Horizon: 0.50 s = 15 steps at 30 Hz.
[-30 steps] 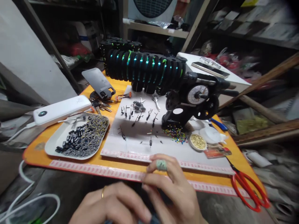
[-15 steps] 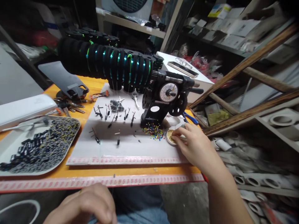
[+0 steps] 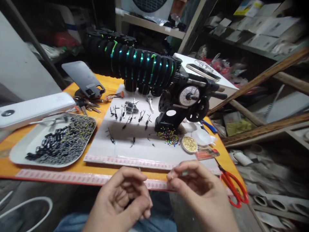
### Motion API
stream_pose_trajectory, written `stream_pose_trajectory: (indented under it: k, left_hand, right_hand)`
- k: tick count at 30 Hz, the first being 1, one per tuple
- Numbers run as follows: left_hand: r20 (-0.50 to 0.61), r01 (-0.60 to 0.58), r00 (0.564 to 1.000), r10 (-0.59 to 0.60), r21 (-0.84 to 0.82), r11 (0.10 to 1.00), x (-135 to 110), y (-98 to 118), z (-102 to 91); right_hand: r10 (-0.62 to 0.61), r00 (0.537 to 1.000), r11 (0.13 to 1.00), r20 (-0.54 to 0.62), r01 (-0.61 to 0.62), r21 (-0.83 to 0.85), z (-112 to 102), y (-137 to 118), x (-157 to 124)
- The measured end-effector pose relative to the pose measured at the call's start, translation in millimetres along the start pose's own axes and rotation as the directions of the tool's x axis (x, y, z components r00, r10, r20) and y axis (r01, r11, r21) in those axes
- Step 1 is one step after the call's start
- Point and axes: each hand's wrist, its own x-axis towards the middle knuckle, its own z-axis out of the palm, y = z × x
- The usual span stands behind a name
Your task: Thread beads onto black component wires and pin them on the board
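Cluttered shelves point(image 3: 154, 28) stand behind an orange tabletop point(image 3: 96, 169). Just over its front edge, the right hand point(image 3: 200, 193) pinches a tiny gold-coloured piece point(image 3: 171, 178) between thumb and finger; the left hand point(image 3: 120, 199) curls nearby, and whether it holds anything cannot be told. A dish point(image 3: 182, 149) of gold bits point(image 3: 189, 143) stands toward the right edge, a tray point(image 3: 36, 138) toward the left.

Tray point(image 3: 31, 138) left of board point(image 3: 145, 154); scissors point(image 3: 230, 184) right; on board, dish point(image 3: 182, 148) (beads point(image 3: 171, 137) just left)
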Motion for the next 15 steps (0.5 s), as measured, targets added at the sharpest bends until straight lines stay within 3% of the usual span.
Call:
stream_pose_trajectory:
  k: [2, 6, 15]
  left_hand:
    - [0.038, 0.021, 0.999, -0.020, -0.033, 0.999, -1.1, -2.2, -4.2]
    - [0.091, 0.052, 0.995, -0.044, -0.090, 0.995, -4.7, -3.9, -14.7]
    - [0.125, 0.088, 0.989, -0.075, -0.099, 0.991, -10.1, -1.5, -26.6]
  right_hand:
    - [0.067, 0.998, 0.995, 0.002, -0.067, 0.075, 17.8, 0.6, -9.4]
    - [0.033, 0.998, 0.998, -0.053, -0.030, 0.048, 41.2, -3.6, -19.8]
    - [0.022, 1.000, 0.996, 0.012, -0.023, 0.086, 51.8, -5.1, -26.0]
